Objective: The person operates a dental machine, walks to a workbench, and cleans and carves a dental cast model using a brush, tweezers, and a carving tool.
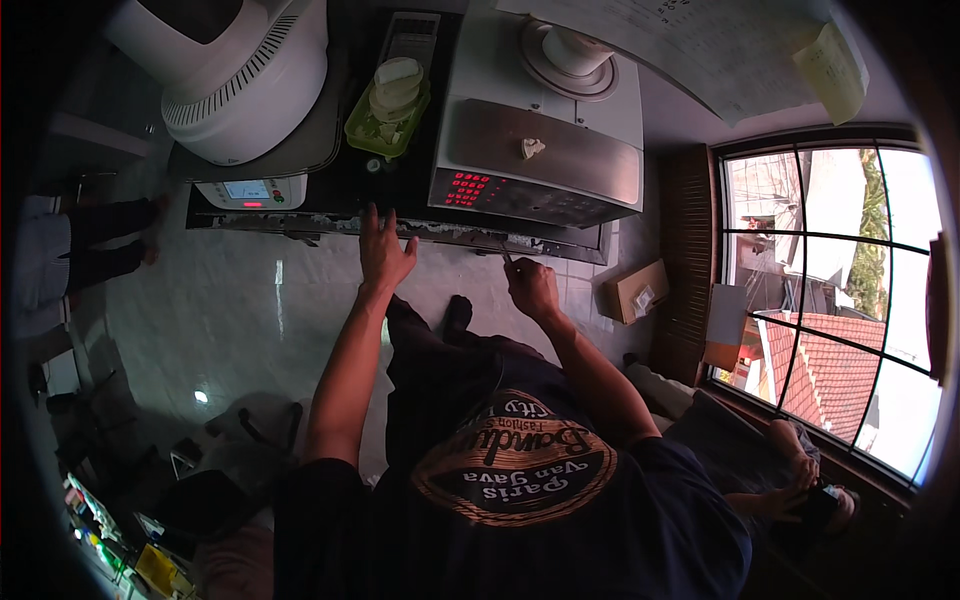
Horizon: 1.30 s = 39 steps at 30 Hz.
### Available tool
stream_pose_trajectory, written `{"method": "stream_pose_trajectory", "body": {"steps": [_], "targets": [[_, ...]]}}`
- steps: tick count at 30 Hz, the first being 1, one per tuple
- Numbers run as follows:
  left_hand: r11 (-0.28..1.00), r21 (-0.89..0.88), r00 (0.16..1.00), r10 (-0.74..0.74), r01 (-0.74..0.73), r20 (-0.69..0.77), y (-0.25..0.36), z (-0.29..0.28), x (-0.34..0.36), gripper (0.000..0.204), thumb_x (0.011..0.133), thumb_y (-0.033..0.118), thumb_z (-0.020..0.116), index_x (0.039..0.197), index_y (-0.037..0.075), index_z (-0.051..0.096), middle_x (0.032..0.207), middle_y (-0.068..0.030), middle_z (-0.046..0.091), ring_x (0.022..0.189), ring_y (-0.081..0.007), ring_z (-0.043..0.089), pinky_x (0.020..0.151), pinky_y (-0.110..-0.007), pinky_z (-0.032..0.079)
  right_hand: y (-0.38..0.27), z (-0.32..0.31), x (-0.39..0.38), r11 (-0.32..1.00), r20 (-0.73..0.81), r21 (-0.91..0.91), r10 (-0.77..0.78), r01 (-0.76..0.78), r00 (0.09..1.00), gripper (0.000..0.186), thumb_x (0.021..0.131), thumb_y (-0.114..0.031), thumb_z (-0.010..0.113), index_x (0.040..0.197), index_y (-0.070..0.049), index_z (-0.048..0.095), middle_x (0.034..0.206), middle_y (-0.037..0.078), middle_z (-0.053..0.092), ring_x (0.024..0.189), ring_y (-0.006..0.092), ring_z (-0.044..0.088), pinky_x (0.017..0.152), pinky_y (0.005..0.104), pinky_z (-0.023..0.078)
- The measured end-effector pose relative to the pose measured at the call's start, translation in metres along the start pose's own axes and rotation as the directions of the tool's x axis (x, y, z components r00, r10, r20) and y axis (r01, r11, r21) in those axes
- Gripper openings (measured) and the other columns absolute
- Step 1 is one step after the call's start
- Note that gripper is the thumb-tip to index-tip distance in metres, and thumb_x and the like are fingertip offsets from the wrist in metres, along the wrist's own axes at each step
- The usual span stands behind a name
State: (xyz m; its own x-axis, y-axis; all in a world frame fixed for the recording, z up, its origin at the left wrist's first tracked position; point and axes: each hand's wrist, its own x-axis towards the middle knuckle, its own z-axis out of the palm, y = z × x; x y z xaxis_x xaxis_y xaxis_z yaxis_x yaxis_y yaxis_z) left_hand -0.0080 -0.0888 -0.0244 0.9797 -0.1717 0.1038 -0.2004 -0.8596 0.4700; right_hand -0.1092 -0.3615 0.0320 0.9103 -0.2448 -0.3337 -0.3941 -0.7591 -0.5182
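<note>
My left hand [385, 255] is at the front edge of the dark counter [400, 190], its fingers stretched forward and apart, with nothing in it. My right hand [533, 288] is closed round a thin dark tool [506, 254], whose tip points at the counter edge below the metal-fronted device [545, 155]. I cannot make out the tool's exact kind. Beyond my left hand a small round pale piece [374, 165] lies on the counter. Behind it sits a green tray [358, 135] with stacked whitish cups [396, 88]. Red digits glow on the device's front panel.
A large white rounded machine [250, 90] and a white unit with a small screen [248, 192] stand at the left. A cardboard box [636, 292] sits on the floor by the barred window [820, 300]. Another person's hands [795, 480] show at the lower right.
</note>
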Motion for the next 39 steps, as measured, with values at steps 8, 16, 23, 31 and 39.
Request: {"method": "stream_pose_trajectory", "body": {"steps": [8, 16, 23, 31, 39], "targets": [[0.982, 0.088, 0.957, -0.181, 0.165, 0.227, 0.016, -0.001, 0.035, 0.062, 0.073, 0.032, 0.09, 0.118, -0.004, 0.066, 0.14, -0.0363, 0.047, 0.131, -0.052, 0.047, 0.112, -0.052, 0.041, -0.032, 0.028, 0.015, 0.995, -0.106, 0.02, -0.092, 0.095, 0.99, 0.021, 0.088, -0.023, 0.07, 0.094, -0.004, 0.074, 0.091, 0.025, 0.072, 0.085, 0.0466, 0.068, 0.074, 0.0542, 0.054], [0.977, 0.15, 0.972, -0.174, 0.15, 0.16, 0.014, -0.004, 0.04, 0.055, 0.068, 0.034, 0.093, 0.105, 0.0, 0.072, 0.119, -0.0275, 0.061, 0.116, -0.045, 0.058, 0.098, -0.049, 0.052, -0.063, 0.033, 0.018, 0.999, 0.009, -0.044, 0.031, -0.03, 0.999, 0.029, 0.089, -0.029, 0.069, 0.104, -0.004, 0.069, 0.104, 0.023, 0.072, 0.1, 0.0443, 0.069, 0.086, 0.0542, 0.055], [0.977, 0.151, 0.966, -0.177, 0.15, 0.19, 0.017, -0.01, 0.042, 0.057, 0.068, 0.035, 0.093, 0.109, 0.001, 0.071, 0.116, -0.0254, 0.062, 0.112, -0.0443, 0.061, 0.092, -0.049, 0.056, -0.076, 0.036, 0.028, 0.986, 0.115, -0.105, 0.142, -0.13, 0.983, 0.035, 0.087, -0.03, 0.07, 0.105, 0.0, 0.071, 0.106, 0.025, 0.072, 0.104, 0.0435, 0.069, 0.089, 0.0524, 0.056], [0.977, 0.139, 0.962, -0.188, 0.162, 0.198, 0.02, -0.015, 0.041, 0.058, 0.068, 0.036, 0.093, 0.11, 0.002, 0.072, 0.12, -0.028, 0.063, 0.116, -0.0466, 0.061, 0.093, -0.05, 0.057, -0.069, 0.036, 0.025, 0.992, 0.091, -0.085, 0.102, -0.094, 0.991, 0.033, 0.086, -0.03, 0.068, 0.099, 0.0, 0.073, 0.102, 0.026, 0.073, 0.1, 0.0431, 0.071, 0.088, 0.0522, 0.057], [0.978, 0.134, 0.962, -0.187, 0.162, 0.199, 0.02, -0.016, 0.043, 0.059, 0.068, 0.036, 0.093, 0.111, 0.002, 0.072, 0.118, -0.0275, 0.064, 0.115, -0.046, 0.062, 0.092, -0.049, 0.057, -0.057, 0.037, 0.03, 0.995, 0.1, -0.075, 0.076, -0.069, 0.992, 0.031, 0.086, -0.03, 0.067, 0.097, -0.002, 0.074, 0.099, 0.027, 0.073, 0.099, 0.0453, 0.07, 0.087, 0.0535, 0.056]]}}
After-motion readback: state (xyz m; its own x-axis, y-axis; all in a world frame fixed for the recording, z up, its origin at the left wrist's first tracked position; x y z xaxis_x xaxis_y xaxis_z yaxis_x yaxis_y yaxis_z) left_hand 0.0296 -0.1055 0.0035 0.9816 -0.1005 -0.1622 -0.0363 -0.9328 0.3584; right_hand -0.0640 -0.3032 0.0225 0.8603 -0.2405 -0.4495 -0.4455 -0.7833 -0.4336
